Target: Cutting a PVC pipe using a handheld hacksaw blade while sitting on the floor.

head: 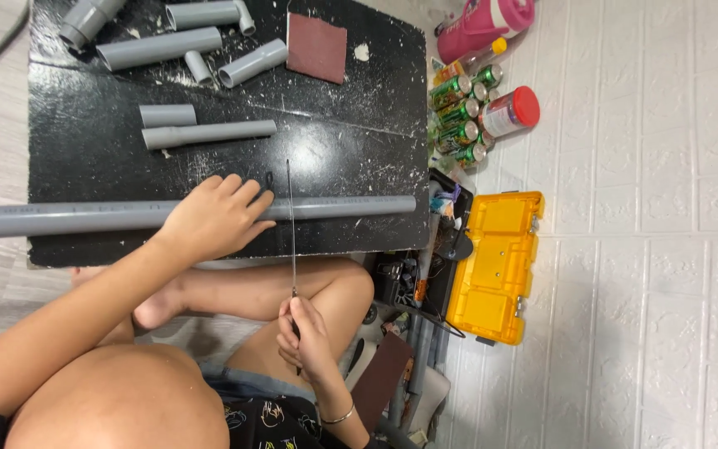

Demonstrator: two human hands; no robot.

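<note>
On the black board [85,150], your left hand [209,218] presses the long pipe [60,218] flat; your right hand [305,333] grips the saw blade [290,224] across it. Pipe looks uncut; cut pieces [209,133] lie beyond.

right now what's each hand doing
Left hand: fingers curled over the long grey pipe, pressing it onto the black board.
Right hand: closed on the hacksaw blade.

pipe [334,207]: matt grey plastic | board [85,158]: glossy black (dust-flecked) | blade [290,224]: thin metal
</note>
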